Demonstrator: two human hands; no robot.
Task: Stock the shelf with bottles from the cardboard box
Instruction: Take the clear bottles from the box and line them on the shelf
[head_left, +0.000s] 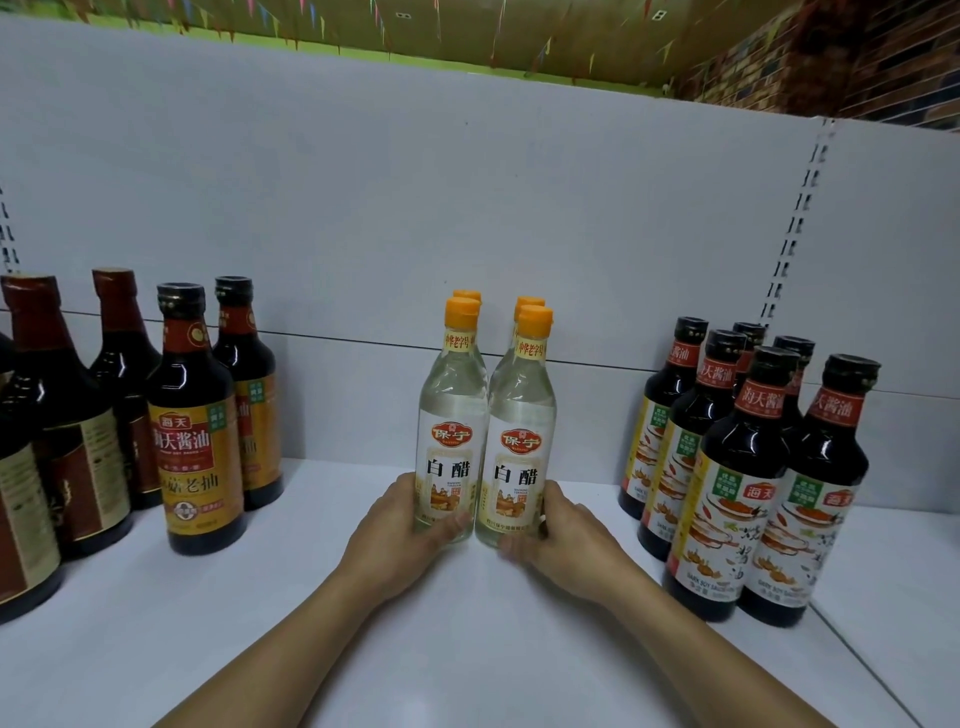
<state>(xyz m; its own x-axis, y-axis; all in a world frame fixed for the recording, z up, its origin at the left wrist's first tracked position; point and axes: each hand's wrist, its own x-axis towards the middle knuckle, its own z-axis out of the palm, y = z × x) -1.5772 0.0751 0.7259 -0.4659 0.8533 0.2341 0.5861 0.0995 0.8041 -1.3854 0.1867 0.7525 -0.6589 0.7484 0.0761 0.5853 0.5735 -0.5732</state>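
Centre of frame: left hand (400, 525) curls round the left bottle (451, 441) at its base, right hand (558, 530) round the right bottle (521, 452), both upright on the shelf (467, 649). Full, smooth, probably heavy: grip low.

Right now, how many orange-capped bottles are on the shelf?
4: front left bottle in the left hand, front right bottle in the right hand, back left bottle and back right bottle behind them. Others may be hidden.
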